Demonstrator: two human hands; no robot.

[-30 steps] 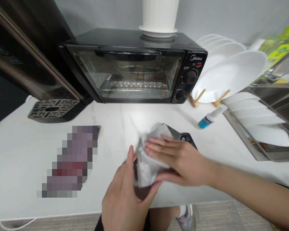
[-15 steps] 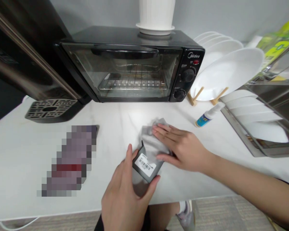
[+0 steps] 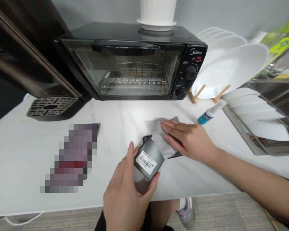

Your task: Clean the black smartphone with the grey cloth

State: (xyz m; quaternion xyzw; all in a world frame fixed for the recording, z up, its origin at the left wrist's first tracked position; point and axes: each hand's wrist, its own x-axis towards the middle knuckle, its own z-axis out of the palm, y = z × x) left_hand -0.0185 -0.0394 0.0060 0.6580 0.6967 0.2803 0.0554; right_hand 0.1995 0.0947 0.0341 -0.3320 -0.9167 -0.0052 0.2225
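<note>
A dark grey flat device [image 3: 148, 157] with a white barcode label lies on the white counter [image 3: 21, 154]. My left hand [image 3: 126, 192] grips its near end between thumb and fingers. A grey cloth [image 3: 160, 134] covers the device's far end. My right hand [image 3: 188, 139] lies flat on the cloth, fingers stretched out together and pressing it down.
A black toaster oven [image 3: 135, 64] with a white pot [image 3: 158, 14] on top stands at the back. A dark appliance with a drip grate [image 3: 49, 107] is left. White plates in a rack [image 3: 228, 73], a small spray bottle [image 3: 210, 114] and a blurred object [image 3: 72, 158] lie nearby.
My right hand has slid the cloth away from me along the device, uncovering its near end with the barcode label. My left hand kept its hold.
</note>
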